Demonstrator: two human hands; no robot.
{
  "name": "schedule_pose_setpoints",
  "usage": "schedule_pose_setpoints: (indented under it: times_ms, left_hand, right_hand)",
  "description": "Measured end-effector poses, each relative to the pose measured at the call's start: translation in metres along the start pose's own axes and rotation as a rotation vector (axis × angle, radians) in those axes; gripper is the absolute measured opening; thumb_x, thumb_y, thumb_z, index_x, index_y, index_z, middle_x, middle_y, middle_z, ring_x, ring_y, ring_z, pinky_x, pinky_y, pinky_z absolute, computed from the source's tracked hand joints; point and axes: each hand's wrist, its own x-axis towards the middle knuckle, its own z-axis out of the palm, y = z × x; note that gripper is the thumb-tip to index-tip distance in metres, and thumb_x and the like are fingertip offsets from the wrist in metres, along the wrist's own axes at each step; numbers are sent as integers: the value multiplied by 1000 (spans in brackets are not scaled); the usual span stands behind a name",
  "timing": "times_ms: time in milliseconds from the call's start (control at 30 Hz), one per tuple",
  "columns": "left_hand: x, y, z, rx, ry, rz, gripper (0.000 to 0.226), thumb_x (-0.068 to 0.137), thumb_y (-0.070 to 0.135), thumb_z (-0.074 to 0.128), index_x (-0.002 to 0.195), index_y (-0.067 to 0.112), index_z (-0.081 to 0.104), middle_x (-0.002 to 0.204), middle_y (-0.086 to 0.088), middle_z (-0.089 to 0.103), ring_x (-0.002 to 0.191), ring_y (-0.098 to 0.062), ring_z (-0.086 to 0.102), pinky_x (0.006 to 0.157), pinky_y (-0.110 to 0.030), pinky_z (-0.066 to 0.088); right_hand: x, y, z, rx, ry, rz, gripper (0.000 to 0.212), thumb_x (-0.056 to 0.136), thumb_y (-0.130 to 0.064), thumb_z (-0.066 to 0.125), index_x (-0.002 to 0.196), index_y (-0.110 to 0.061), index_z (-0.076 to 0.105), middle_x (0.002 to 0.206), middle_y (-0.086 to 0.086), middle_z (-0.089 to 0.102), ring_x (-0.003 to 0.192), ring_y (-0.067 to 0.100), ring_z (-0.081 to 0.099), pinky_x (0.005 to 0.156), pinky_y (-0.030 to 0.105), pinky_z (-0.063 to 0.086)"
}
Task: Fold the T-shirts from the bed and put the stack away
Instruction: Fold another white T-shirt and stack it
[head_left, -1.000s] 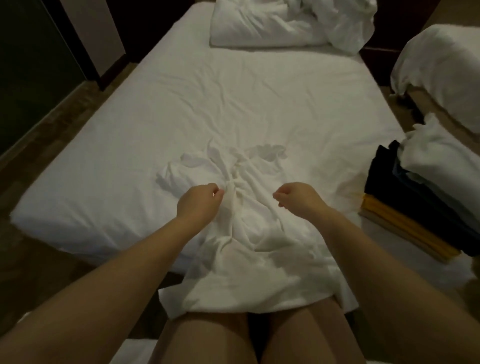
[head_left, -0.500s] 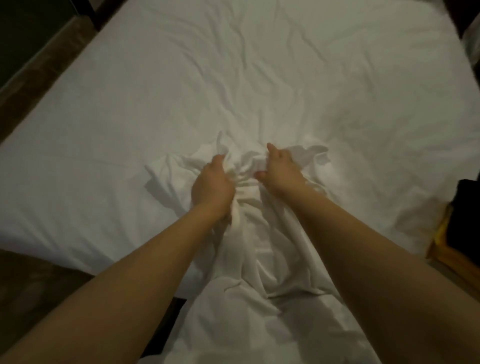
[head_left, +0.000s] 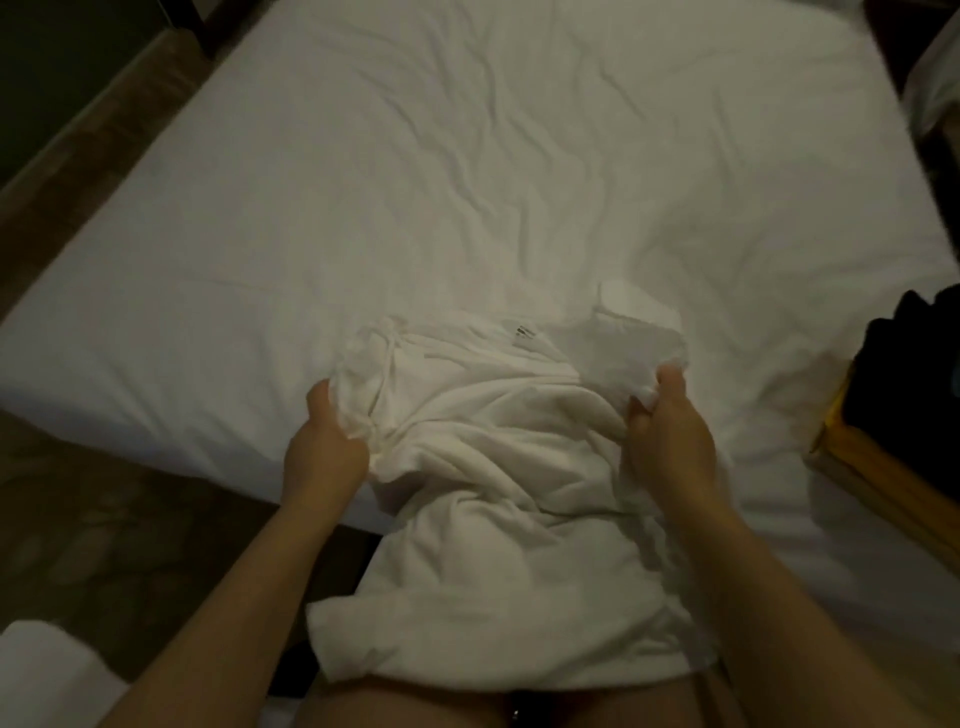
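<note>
The left hand (head_left: 324, 447) is clenched on a bunch of white cloth at one shoulder of the T-shirt (head_left: 493, 493), fingers curled into the folds. The right hand (head_left: 670, 436) grasps the other shoulder, with cloth pinched between thumb and fingers just below the short sleeve (head_left: 636, 312). The hands are well apart, and the upper part of the shirt is spread between them, still heavily creased.

The T-shirt lies at the near edge of the bed (head_left: 467, 156). Its collar end points toward the middle of the mattress, and its hem hangs over the near edge onto the person's legs (head_left: 415, 709).

A small label (head_left: 524, 332) shows at the neck. It has a few dark marks, too blurred to read.

At the right edge of the bed is a stack (head_left: 904, 364) of folded clothes, dark pieces above a yellow one. The frame cuts it off, so a count is not possible. The bed's wrinkled sheet takes up the rest of the mattress.

Dim floor (head_left: 104, 519) shows past the left edge. A pale shape (head_left: 47, 675) fills the lower left corner, possibly more bedding, but it is too dark and cropped to be sure.
</note>
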Motion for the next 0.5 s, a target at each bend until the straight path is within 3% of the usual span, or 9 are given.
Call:
schedule_pose_setpoints:
  times_ms: [100, 233, 367, 500]
  left_hand:
    - [-10, 0, -3, 87, -182, 5, 74, 86, 31, 57, 145, 23, 12, 128, -23, 48, 110, -38, 50, 81, -35, 35]
    - [-14, 4, -21, 189, -360, 4, 112, 52, 55, 56, 147, 25, 6, 142, -18, 35, 125, -36, 41, 100, -38, 37]
    - [5, 36, -27, 501, -56, 170, 78, 83, 57, 53, 145, 25, 19, 145, -18, 26, 130, -39, 30, 103, -47, 31]
    - [33, 80, -5, 529, 32, 444, 54, 94, 45, 43, 141, 21, 35, 142, -14, 36, 128, -34, 36, 101, -44, 34]
  right_hand:
    - [-27, 14, -12, -99, -108, 99, 37, 86, -22, 53, 120, -14, 43, 103, 19, 62, 93, 38, 59, 68, 33, 36]
    - [-37, 20, -30, -159, -221, 93, 46, 82, -31, 64, 118, -7, 48, 114, 20, 55, 103, 37, 53, 81, 38, 44]
    - [-30, -7, -42, -72, -44, -170, 53, 78, -1, 53, 129, -14, 46, 139, 10, 36, 125, 30, 33, 105, 39, 29]
    - [-7, -40, -37, -50, -94, -308, 57, 80, -19, 60, 135, -21, 44, 144, 2, 38, 132, 22, 31, 112, 38, 24]
